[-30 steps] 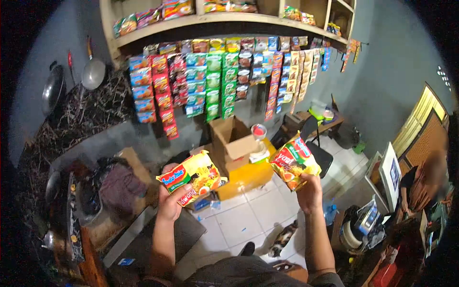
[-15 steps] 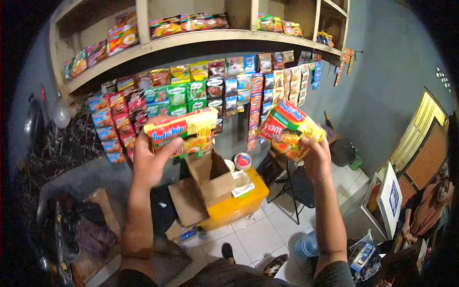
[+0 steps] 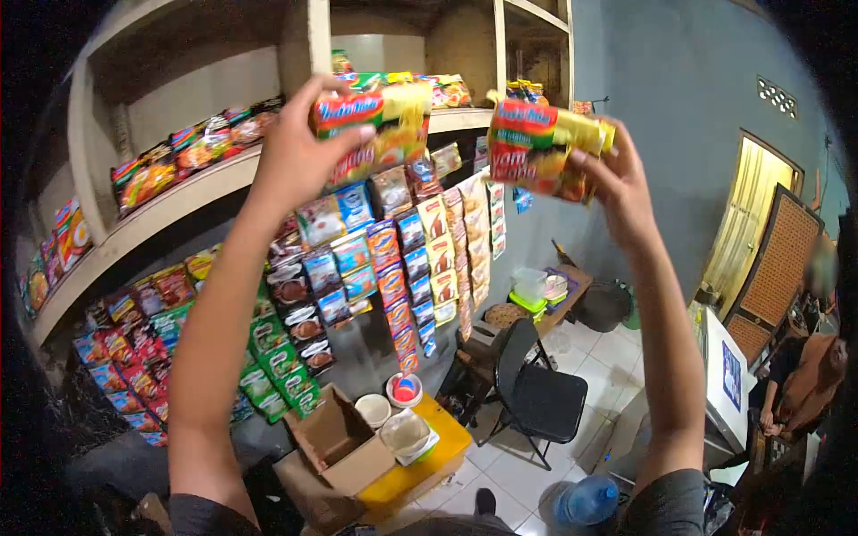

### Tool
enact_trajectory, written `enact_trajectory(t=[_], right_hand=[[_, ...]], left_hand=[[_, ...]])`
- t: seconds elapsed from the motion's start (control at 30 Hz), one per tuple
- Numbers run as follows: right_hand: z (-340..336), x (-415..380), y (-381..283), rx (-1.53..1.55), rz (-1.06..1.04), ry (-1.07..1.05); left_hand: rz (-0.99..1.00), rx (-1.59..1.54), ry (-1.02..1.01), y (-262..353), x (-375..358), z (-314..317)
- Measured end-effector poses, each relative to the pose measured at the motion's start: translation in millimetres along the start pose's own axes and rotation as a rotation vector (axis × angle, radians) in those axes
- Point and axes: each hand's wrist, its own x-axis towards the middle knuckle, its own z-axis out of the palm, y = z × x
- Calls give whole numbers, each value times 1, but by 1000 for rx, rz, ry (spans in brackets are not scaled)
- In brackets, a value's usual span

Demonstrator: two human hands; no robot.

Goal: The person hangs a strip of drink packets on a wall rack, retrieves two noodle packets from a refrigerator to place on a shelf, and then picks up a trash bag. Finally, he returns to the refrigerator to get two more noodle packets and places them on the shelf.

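Observation:
My left hand (image 3: 313, 147) is closed on yellow, red and green noodle packets (image 3: 384, 129), raised in front of the shelf. To the right, my right hand (image 3: 621, 183) grips another stack of noodle packets (image 3: 541, 147) by its right side. Behind them runs a wooden wall shelf (image 3: 206, 192) with compartments. Noodle packets (image 3: 206, 143) lie along its edge in the left compartment. More packets (image 3: 447, 91) sit in the compartment behind my left hand's packets, partly hidden by them. Strips of sachets (image 3: 389, 268) hang below the shelf.
An open cardboard box (image 3: 335, 438) and white tubs (image 3: 407, 433) stand on a yellow surface (image 3: 447, 447) below. A black folding chair (image 3: 541, 402) and a blue water bottle (image 3: 585, 500) are on the tiled floor. A person (image 3: 804, 384) is at the far right.
Both hands have risen with their packets up to shelf height. The view has turned to the right, bringing the shelf closer and showing more of the chair.

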Motion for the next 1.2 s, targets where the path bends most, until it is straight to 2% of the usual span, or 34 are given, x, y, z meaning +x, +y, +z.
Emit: enact_trajectory(t=[0.03, 0.07, 0.23, 0.37, 0.4, 0.53, 0.6, 0.63, 0.67, 0.73, 0.77, 0.8, 0.87, 0.93, 1.0, 1.03, 1.13, 1.17, 1.2], right_hand=[[-10, 19, 6, -52, -93, -29], [-21, 35, 6, -126, -91, -40], [-65, 125, 42, -243, -169, -128], [-83, 180, 75, -326, -267, -160], [-85, 192, 82, -323, -279, -165], [-85, 235, 109, -353, -329, -118], [-76, 251, 118, -405, -480, -112], [-71, 259, 121, -420, -486, -119], [-64, 268, 125, -532, -602, -131], [-47, 258, 97, -517, -401, -165], [-41, 266, 100, -562, -398, -158], [-35, 275, 105, -549, -402, -164], [-23, 292, 112, -654, -515, -169], [-17, 309, 116, -698, -516, -226], [-2, 345, 146, -872, -656, -186], [3, 350, 150, -825, -696, -144], [18, 371, 151, -840, -615, -153], [25, 374, 154, -840, -605, -156], [31, 381, 156, -875, -580, -138]], left_hand=[[34, 101, 3, -5, 20, 13], [70, 204, 9, -7, 39, 26], [5, 374, 115, -46, 135, 100], [-60, 329, 66, -92, 189, 163], [-121, 270, 57, -95, 195, 176], [-105, 364, 15, -116, 211, 207], [-262, 361, -50, -117, 212, 210], [-314, 409, -118, -112, 211, 210], [-321, 421, -122, -114, 207, 213], [-33, 766, -14, -121, 199, 217], [113, 819, 124, -123, 193, 220], [108, 832, 124, -119, 191, 220], [162, 1084, -3, -105, 191, 215], [207, 1084, -27, -100, 182, 212], [162, 973, -66, -106, 175, 211], [215, 901, 29, -111, 172, 211], [230, 827, -49, -108, 170, 206], [94, 776, -133, -105, 171, 208], [96, 776, -135, -104, 172, 209]])
